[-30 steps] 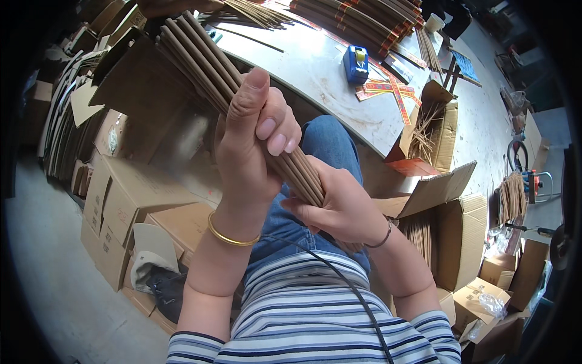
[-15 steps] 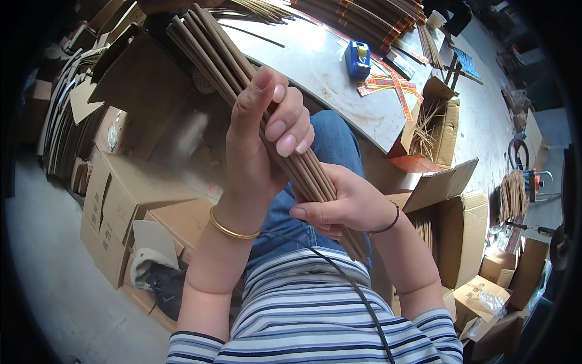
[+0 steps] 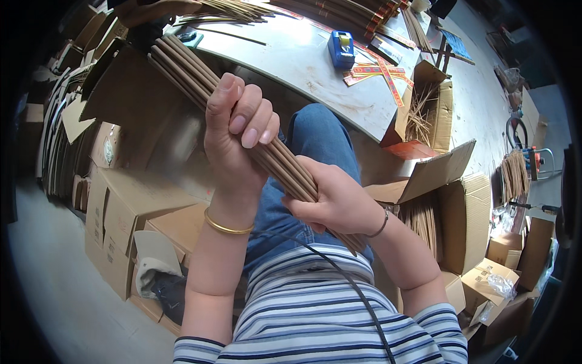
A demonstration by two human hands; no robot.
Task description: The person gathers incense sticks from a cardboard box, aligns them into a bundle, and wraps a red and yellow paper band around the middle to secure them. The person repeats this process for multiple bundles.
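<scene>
Brown sticks (image 3: pixel 282 165) cross mid-frame, the left hand (image 3: pixel 237 124) and right hand (image 3: pixel 334 197) both curled round them; print (image 3: pixel 110 250) marks a left-side carton (image 3: pixel 118 221).

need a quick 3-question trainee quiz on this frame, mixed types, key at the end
1. True or false: the left hand and the right hand both grip the same bundle of brown sticks.
2. Multiple choice: where is the gold-coloured bangle worn?
A) right wrist
B) left wrist
C) both wrists
3. Fill in the blank: the blue tape dispenser stands on the white ____.

Key: 1. True. 2. B. 3. Table.
</scene>
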